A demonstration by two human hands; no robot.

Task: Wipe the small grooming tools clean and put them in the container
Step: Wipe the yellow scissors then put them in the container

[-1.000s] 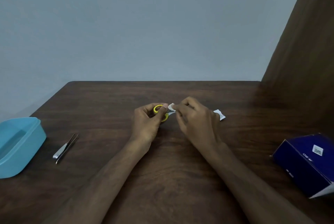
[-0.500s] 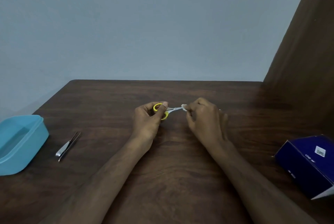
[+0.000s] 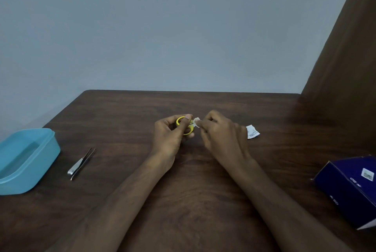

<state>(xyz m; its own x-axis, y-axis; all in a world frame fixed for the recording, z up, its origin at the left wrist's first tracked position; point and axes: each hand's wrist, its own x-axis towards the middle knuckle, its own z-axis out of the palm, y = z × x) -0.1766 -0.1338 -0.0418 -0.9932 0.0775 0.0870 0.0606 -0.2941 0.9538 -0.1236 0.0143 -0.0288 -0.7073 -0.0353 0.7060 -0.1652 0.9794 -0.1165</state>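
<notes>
My left hand [image 3: 169, 135] grips small scissors with yellow handles [image 3: 181, 120] above the middle of the dark wooden table [image 3: 193, 170]. My right hand [image 3: 220, 135] pinches a small white wipe [image 3: 197, 121] right against the scissors, close to the handles; the blades are hidden behind the wipe and fingers. Metal tweezers [image 3: 81, 163] lie on the table to the left. A light blue plastic container [image 3: 24, 160] stands open at the left edge.
A torn white wipe wrapper [image 3: 252, 132] lies just right of my right hand. A dark blue cardboard box [image 3: 350, 188] sits at the right edge. A brown wooden panel [image 3: 345, 58] rises at the right; a grey wall lies behind.
My right hand slid the wipe out along the blades to the tip, then back in toward the yellow handles. The wrapper behind it shows again. The left hand kept still.
</notes>
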